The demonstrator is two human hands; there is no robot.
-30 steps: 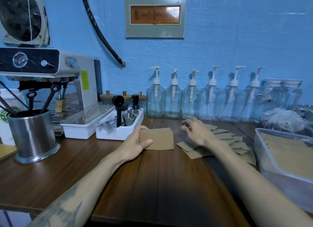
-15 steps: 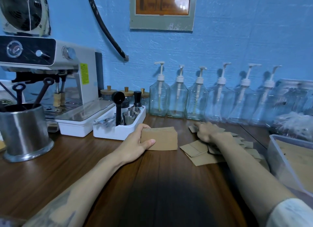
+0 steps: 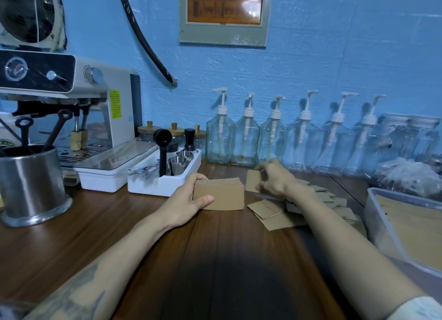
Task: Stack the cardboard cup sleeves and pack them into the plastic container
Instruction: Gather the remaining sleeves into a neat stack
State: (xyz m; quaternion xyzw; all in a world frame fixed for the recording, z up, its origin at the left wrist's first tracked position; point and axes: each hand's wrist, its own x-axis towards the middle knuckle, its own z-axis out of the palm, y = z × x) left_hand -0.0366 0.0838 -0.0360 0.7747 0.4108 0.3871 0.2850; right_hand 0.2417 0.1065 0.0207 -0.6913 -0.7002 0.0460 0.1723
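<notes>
Cardboard sleeves are already lying in the plastic container (image 3: 378,214) at three o'clock. The left hand (image 3: 189,200) is gripping an upright stack (image 3: 221,194) on the table (image 3: 215,260), fingers curled round it. Loose sleeves (image 3: 270,212) are waiting (plenty). Since a moment ago, the right hand (image 3: 275,178) is lifting one sleeve (image 3: 253,180), pinching it.

Wooden counter (image 3: 100,226) — loose sleeves (image 3: 270,211), plastic container (image 3: 375,214).

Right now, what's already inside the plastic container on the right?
The plastic container holds flat brown cardboard sleeves lying against its bottom. Its near wall is cloudy and the frame cuts it off, so the count and anything beneath are hidden.
</notes>
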